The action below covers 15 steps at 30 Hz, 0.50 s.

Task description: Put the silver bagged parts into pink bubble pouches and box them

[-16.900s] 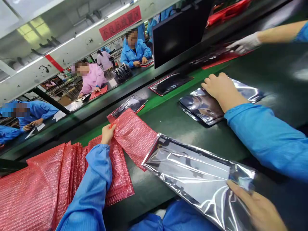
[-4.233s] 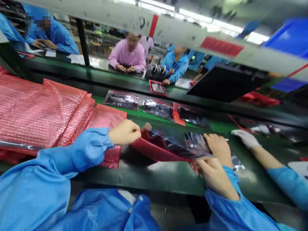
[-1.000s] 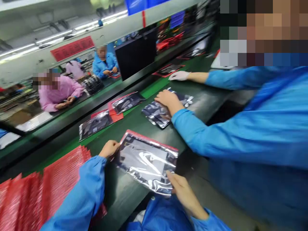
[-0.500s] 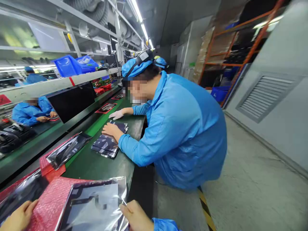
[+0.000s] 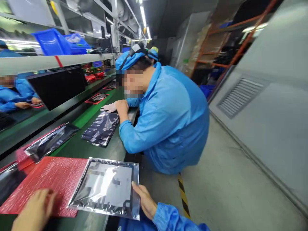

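Observation:
My right hand (image 5: 145, 200) grips the right edge of a flat panel in a clear plastic bag (image 5: 108, 183), thumb on top. The panel is grey-white with dark borders and dark cut-out shapes, and glare streaks its bag. It is tilted and overlaps a red bubble wrap bag (image 5: 60, 178) lying on the bench. My left hand (image 5: 36, 207) is over the lower left part of that bubble wrap. Its fingers are loosely bent with the thumb apart, and nothing shows in them. Whether it touches the wrap, I cannot tell.
A co-worker in blue (image 5: 168, 109) leans over the green bench beside a stack of dark bagged panels (image 5: 102, 128). Another bagged dark panel (image 5: 51, 141) lies at left on red wrap. A black monitor (image 5: 57, 85) and blue bins (image 5: 51, 41) stand behind.
The bagged panel is lifted more fully into view in my right hand. My left hand has moved right, over the bubble wrap. The co-worker's bare hand has drawn back from the stack.

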Each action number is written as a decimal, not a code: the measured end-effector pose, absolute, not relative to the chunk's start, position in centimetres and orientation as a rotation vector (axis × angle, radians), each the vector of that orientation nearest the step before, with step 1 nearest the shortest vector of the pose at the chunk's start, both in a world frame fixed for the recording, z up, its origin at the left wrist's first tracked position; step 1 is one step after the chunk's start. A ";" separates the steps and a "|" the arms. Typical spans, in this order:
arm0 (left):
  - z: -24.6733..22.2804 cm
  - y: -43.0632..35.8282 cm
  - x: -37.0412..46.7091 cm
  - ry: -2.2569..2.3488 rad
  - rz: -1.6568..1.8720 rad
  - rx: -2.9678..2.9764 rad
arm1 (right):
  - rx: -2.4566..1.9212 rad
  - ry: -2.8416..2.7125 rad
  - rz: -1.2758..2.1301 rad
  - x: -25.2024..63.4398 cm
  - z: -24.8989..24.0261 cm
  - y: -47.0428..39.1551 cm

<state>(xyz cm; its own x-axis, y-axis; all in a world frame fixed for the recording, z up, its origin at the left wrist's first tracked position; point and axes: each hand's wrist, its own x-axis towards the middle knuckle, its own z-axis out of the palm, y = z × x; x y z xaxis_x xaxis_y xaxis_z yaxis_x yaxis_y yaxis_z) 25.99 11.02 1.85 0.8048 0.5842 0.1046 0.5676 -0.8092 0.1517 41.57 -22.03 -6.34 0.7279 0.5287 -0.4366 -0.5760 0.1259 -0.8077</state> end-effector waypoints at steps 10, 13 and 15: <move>2.0 4.7 24.5 0.918 -0.297 3.024 | -1.571 -0.295 0.720 46.6 -0.9 -24.3; 3.2 5.3 23.9 0.979 -0.373 3.036 | -1.677 -0.379 0.680 48.7 -0.1 -25.3; 3.2 4.9 24.0 0.886 -0.326 3.065 | -1.715 -0.391 0.638 49.2 0.3 -25.9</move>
